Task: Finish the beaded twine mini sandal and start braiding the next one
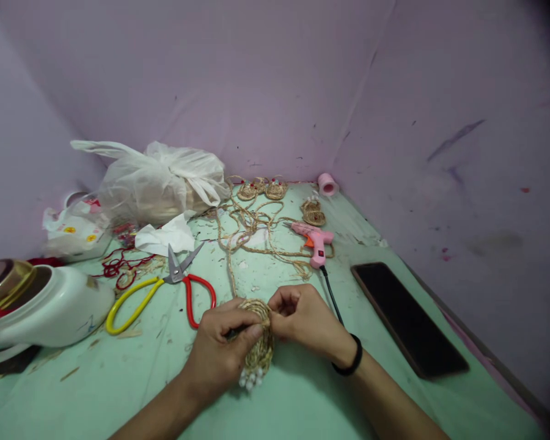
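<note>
Both my hands meet over a small coiled jute-rope piece (259, 342) with white beads at its lower end, held just above the green table (302, 403). My left hand (220, 351) wraps around its left side with the thumb across the coil. My right hand (302, 318), with a black band on the wrist, pinches the coil's upper right edge. A jute cord (231, 269) runs from the coil away to a loose tangle (252, 229) farther back.
Scissors (165, 287) with one yellow and one red handle lie to the left. A pink glue gun (314, 239) and a dark phone (407, 318) lie to the right. Behind are finished jute coils (262, 189), a plastic bag (160, 180), tissue, red thread and a white pot (41, 305).
</note>
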Available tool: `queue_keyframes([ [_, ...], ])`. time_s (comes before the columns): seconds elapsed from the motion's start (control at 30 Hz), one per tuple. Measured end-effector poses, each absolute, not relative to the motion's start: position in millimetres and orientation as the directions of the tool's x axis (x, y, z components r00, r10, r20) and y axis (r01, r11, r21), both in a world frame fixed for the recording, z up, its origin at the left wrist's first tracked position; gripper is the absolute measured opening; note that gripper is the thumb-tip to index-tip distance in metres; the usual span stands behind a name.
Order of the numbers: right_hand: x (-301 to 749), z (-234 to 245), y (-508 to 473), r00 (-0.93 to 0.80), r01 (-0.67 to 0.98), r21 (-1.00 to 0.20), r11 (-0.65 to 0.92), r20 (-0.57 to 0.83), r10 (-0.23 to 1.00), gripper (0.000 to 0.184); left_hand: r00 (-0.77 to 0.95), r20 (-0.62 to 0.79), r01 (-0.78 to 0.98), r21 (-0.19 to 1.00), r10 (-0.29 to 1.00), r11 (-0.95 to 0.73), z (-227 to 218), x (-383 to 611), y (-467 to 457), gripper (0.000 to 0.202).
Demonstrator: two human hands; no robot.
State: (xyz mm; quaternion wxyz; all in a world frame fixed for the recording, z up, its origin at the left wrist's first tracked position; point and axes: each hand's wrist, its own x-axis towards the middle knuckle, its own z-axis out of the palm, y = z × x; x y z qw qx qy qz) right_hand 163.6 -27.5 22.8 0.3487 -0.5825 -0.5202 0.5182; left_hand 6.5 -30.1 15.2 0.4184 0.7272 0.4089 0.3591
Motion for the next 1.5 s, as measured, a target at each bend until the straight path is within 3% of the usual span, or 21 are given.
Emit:
queue_keyframes([
  [0.3,160,14,-26,0.018,0.315,-0.940,-0.133,-0.134,0.991,0.005,0.358,0.189,0.282,0.912,0.914,-0.299,16,9,-29,0.018],
  [0.57,161,21,-24,-0.179,0.137,-0.977,-0.163,-0.186,0.966,0.012,0.296,0.123,0.165,0.970,0.947,-0.178,18,9,-28,0.016],
  [0.77,163,20,-25,-0.148,0.055,-0.983,-0.178,-0.184,0.972,0.012,0.281,0.086,0.209,0.967,0.956,-0.148,15,6,-24,0.014],
  [0.9,160,18,-26,-0.145,0.027,-0.991,-0.134,-0.136,0.980,0.009,0.264,0.202,0.355,0.889,0.943,-0.290,22,3,-24,0.012],
  [1.0,159,20,-26,-0.156,0.063,-0.997,-0.055,-0.064,0.986,0.011,0.374,0.358,0.457,0.731,0.855,-0.506,31,1,-24,0.017],
  [1.07,159,21,-27,-0.166,0.103,-0.994,-0.032,-0.049,0.985,0.012,0.451,0.387,0.468,0.664,0.804,-0.583,36,0,-23,0.019],
  [1.3,159,22,-30,-0.265,0.151,-0.988,0.019,-0.022,0.964,0.012,0.498,0.100,0.420,0.841,0.861,-0.340,48,1,-18,0.020],
  [1.5,157,20,-31,-0.296,0.193,-0.978,0.085,0.024,0.955,0.010,0.458,-0.067,0.626,0.733,0.886,-0.268,59,4,-17,0.019],
])
